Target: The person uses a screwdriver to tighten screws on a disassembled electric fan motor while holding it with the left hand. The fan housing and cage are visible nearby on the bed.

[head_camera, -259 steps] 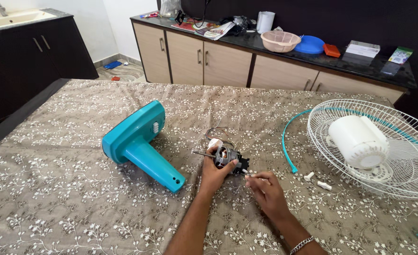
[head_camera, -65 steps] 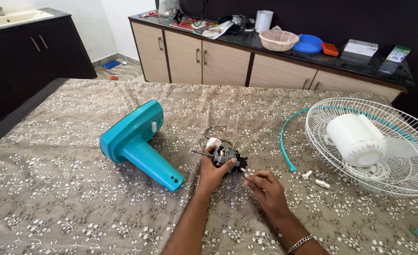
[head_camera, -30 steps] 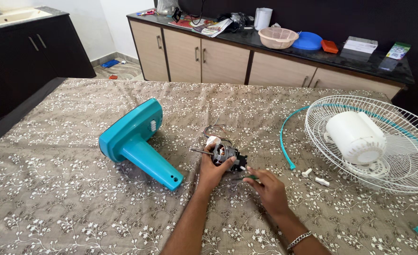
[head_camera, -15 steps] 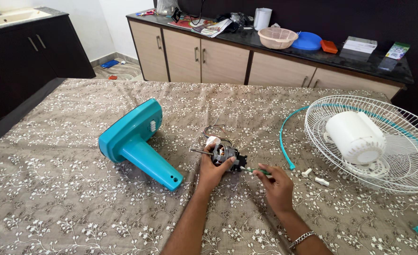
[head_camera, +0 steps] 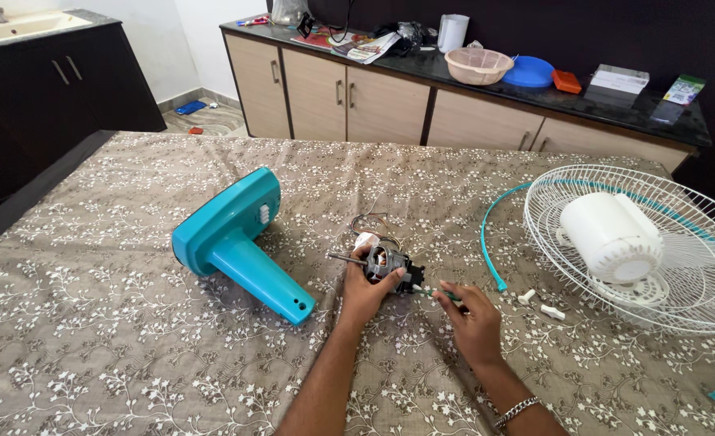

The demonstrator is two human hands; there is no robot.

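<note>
My left hand (head_camera: 365, 289) grips a small dark fan motor (head_camera: 388, 265) with a metal shaft and loose wires, holding it against the patterned tablecloth (head_camera: 91, 323). My right hand (head_camera: 474, 319) is closed around a thin green-handled screwdriver (head_camera: 436, 294) whose tip points at the motor's right side. A teal fan housing with its neck (head_camera: 232, 238) lies on its side just left of my left hand.
A white wire fan guard (head_camera: 696, 250) with a white plastic cover (head_camera: 612, 234) in it lies at the right. A teal rim strip (head_camera: 491, 234) and small white plastic pieces (head_camera: 539, 303) lie beside it. Cabinets with a dark counter (head_camera: 470, 73) stand behind.
My right hand has moved back a little to the right of the motor, still holding the screwdriver. My left hand and the motor stay in place.
</note>
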